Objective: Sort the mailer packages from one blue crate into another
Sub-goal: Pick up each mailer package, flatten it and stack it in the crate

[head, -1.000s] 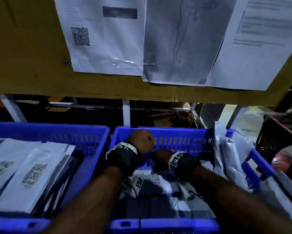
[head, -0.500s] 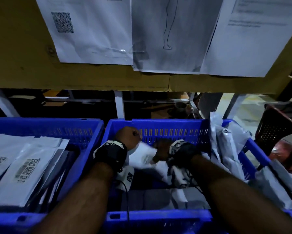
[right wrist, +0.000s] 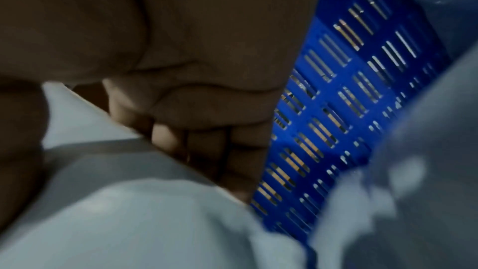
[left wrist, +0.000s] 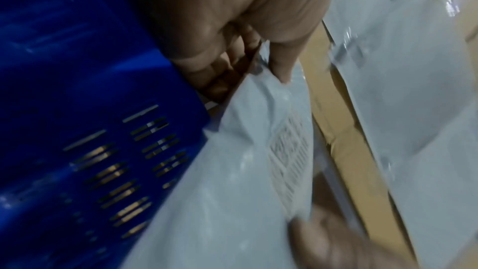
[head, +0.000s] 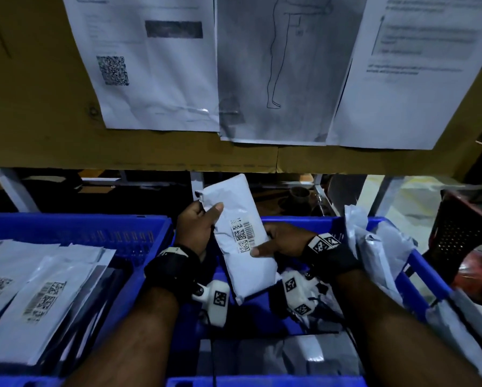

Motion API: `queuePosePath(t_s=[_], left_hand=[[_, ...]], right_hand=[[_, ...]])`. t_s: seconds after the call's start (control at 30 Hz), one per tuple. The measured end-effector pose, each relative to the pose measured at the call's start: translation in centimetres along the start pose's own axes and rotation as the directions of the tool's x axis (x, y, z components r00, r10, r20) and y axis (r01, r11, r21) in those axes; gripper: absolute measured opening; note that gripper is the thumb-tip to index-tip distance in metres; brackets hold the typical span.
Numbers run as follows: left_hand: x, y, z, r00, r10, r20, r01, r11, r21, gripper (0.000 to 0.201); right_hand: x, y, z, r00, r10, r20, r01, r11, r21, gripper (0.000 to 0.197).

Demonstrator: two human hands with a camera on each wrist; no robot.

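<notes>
A white mailer package (head: 241, 236) with a barcode label is held upright above the right blue crate (head: 418, 263). My left hand (head: 199, 223) grips its upper left edge, thumb across the front. My right hand (head: 278, 243) pinches its right edge by the label, thumb on the front. In the left wrist view the same mailer (left wrist: 232, 181) runs down from my left hand (left wrist: 258, 52). The right wrist view shows my right hand (right wrist: 181, 120) curled behind the mailer (right wrist: 129, 201). The left blue crate (head: 128, 227) holds several flat mailers (head: 39, 297).
More mailers (head: 373, 252) stand against the right crate's right wall and others (head: 290, 356) lie on its floor. A cardboard panel (head: 33, 107) with taped paper sheets (head: 156, 62) hangs just above the crates. A dark perforated crate (head: 465, 227) sits at far right.
Both hands rose out of the right crate, lifting one white mailer from inside it up to rim height and turning its barcode label to face me.
</notes>
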State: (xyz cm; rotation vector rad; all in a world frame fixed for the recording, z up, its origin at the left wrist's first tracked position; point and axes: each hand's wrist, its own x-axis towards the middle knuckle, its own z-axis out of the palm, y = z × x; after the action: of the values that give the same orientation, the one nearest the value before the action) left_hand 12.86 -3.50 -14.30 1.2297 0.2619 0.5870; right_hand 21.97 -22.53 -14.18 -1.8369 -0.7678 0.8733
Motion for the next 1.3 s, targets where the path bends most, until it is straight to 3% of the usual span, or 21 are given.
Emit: queuePosePath(t_s=[0.07,0.27,0.4,0.53,0.7,0.93,1.07,1.17,1.3], left_hand=[[-0.2,0.4,0.1,1.000,-0.010,-0.019,0.009,0.999,-0.044,0.018],[-1.0,0.2,0.8,0.993,-0.011,0.120,0.009,1.000,0.016,0.040],[-0.8,0.2,0.9,0.998,0.012,0.062,-0.014,0.999,0.029,0.018],[-0.7,0.3,0.9,0.999,0.018,0.049,-0.019,0.999,0.036,0.013],[-0.7,0.2,0.9,0.999,0.026,0.042,-0.027,0.999,0.038,0.016],[-1.1,0.8,1.1,0.991,-0.075,0.114,0.081,0.996,-0.045,0.039],[-1.1,0.9,0.8,0.974,-0.143,0.175,0.159,0.984,-0.080,0.036],[-1.1,1.0,0.7,0.965,-0.167,0.204,0.181,0.982,-0.055,0.050],[-1.2,1.0,0.8,0.963,-0.181,0.201,0.196,0.979,-0.057,0.054]], right_hand=[[0.0,-0.1,0.2,0.998,0.000,0.058,0.000,1.000,-0.007,0.040],[-0.3,-0.2,-0.2,0.997,-0.034,0.065,0.035,0.999,-0.021,0.047],[0.2,-0.2,0.0,0.997,-0.027,0.065,0.029,0.999,-0.027,0.062],[0.0,-0.7,0.2,0.996,-0.027,0.087,0.030,0.999,-0.033,0.043],[0.1,-0.8,0.2,0.996,-0.024,0.089,0.030,0.997,-0.064,0.046],[0.1,-0.4,-0.1,0.997,-0.026,0.077,0.030,0.998,-0.056,0.061],[0.0,-0.6,-0.3,0.994,-0.041,0.102,0.043,0.999,-0.016,0.043],[-0.1,-0.7,-0.5,0.994,-0.038,0.103,0.040,0.999,-0.015,0.040],[0.0,-0.9,-0.5,0.994,-0.022,0.103,0.028,0.998,-0.057,0.057]])
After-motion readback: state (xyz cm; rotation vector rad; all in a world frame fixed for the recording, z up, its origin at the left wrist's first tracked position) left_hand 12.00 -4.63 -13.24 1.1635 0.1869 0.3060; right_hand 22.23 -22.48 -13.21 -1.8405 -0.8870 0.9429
